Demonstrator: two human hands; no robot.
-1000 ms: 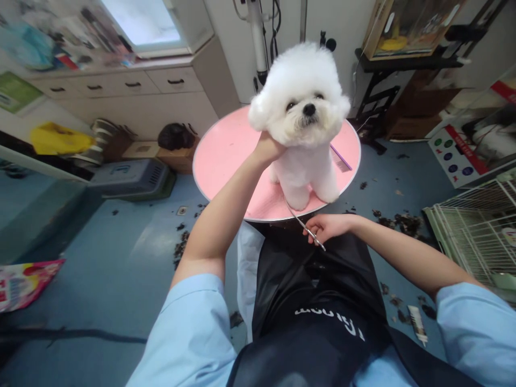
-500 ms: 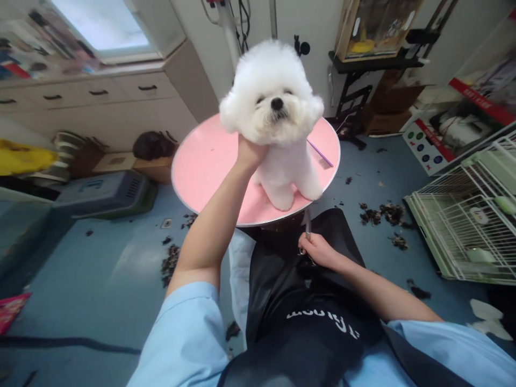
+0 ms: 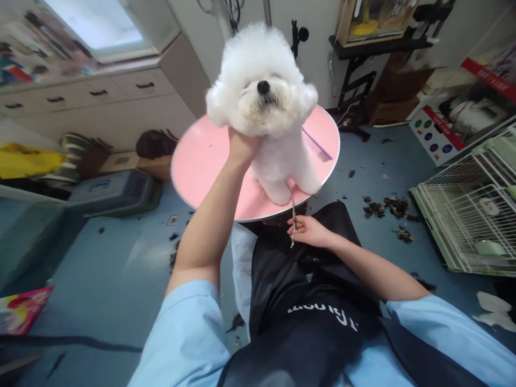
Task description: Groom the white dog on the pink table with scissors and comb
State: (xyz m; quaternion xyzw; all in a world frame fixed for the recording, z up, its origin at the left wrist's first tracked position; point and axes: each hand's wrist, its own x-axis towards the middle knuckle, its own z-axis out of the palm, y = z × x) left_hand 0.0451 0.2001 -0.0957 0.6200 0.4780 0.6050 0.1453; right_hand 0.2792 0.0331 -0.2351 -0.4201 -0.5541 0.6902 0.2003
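Note:
A fluffy white dog [image 3: 278,156] stands or sits on the round pink table [image 3: 201,166], facing me with its muzzle tipped up. My left hand [image 3: 243,148] is closed under its jaw at the left side of its neck, the fingers sunk in the fur. In my right hand [image 3: 309,231] is a pair of curved scissors [image 3: 293,207], held by the handles below the table's front edge. Their blades point up and reach the gap between the dog's front legs. Behind the dog's right-hand side lies a purple comb [image 3: 317,143] on the table.
Dark hair clumps [image 3: 393,207] litter the blue floor. On the right stands a wire cage [image 3: 475,209]; on the left are a pet carrier [image 3: 116,191] and a drawer cabinet [image 3: 121,88]. A black stand [image 3: 363,51] bears a wooden-framed case at the back.
The scissors have risen from in front of my apron to between the dog's front legs. The dog's head is tilted further up, my left hand still beneath it. The view has shifted slightly.

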